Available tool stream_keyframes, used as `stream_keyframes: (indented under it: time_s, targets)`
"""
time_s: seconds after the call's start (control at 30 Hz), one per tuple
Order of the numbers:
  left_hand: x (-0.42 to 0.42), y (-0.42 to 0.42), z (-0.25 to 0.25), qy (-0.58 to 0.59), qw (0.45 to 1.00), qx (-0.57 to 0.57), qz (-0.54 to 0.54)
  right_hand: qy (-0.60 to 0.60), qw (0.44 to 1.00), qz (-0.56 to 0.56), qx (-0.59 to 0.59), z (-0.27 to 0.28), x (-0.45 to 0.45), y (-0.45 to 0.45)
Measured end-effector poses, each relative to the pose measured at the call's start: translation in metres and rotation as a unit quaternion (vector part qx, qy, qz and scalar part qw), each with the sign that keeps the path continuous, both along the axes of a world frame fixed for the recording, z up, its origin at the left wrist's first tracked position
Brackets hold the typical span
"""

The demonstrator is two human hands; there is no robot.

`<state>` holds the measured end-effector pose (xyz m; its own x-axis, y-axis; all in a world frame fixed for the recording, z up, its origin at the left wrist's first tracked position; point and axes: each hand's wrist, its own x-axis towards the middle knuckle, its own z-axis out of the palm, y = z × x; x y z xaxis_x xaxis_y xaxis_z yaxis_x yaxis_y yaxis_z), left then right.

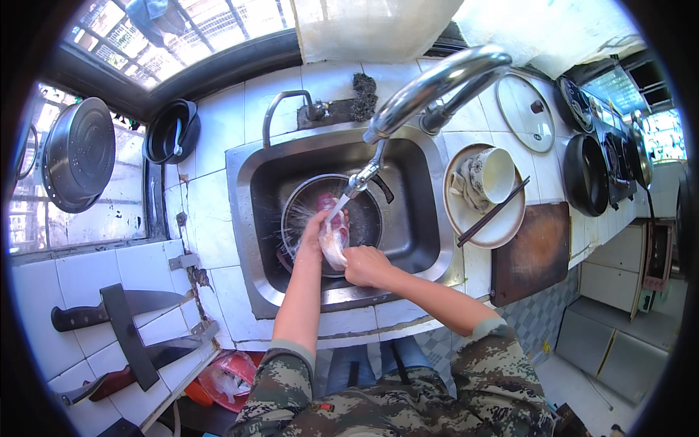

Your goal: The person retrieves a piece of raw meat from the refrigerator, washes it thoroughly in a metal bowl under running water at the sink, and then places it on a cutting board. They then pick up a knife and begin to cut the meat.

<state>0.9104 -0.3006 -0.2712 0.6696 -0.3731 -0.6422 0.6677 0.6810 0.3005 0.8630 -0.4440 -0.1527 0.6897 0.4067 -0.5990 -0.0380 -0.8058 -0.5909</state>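
My left hand [311, 238] supports a piece of raw meat [333, 244], dark red at the far end and whitish at the near end. Whether the pale part is fat, skin or clear wrapping I cannot tell. My right hand [366, 266] is closed on the near end of it. Water runs from the nozzle of a chrome faucet [357, 181] onto the meat and splashes to the left. Below both hands, a round pan [367, 221] with a dark handle sits in the stainless steel sink [423, 232].
Right of the sink, a plate [491, 236] holds a patterned bowl [494, 175], a cloth and dark chopsticks. Beyond it are a wooden cutting board [532, 257], a glass lid [524, 112] and a black pan [585, 175]. Knives [82, 317] hang in a wall rack at left.
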Motion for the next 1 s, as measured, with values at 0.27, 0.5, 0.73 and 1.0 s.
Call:
stream_keyframes:
  time_s: [0.27, 0.5, 0.73, 1.0]
  targets:
    - [-0.009, -0.006, -0.011, -0.058, 0.940, -0.303, 0.145, 0.050, 0.991, -0.097, 0.074, -0.010, -0.006, 0.010]
    - [-0.022, 0.007, 0.017, -0.051, 0.974, -0.188, 0.117, 0.017, 0.999, -0.045, -0.025, -0.013, 0.006, 0.006]
    - [-0.025, 0.018, 0.029, -0.076, 0.976, -0.028, 0.204, -0.168, 0.949, -0.174, 0.204, -0.051, 0.001, 0.021]
    - [-0.041, 0.027, 0.058, -0.132, 0.965, 0.019, 0.226, -0.269, 0.897, -0.275, 0.218, -0.069, 0.039, 0.061]
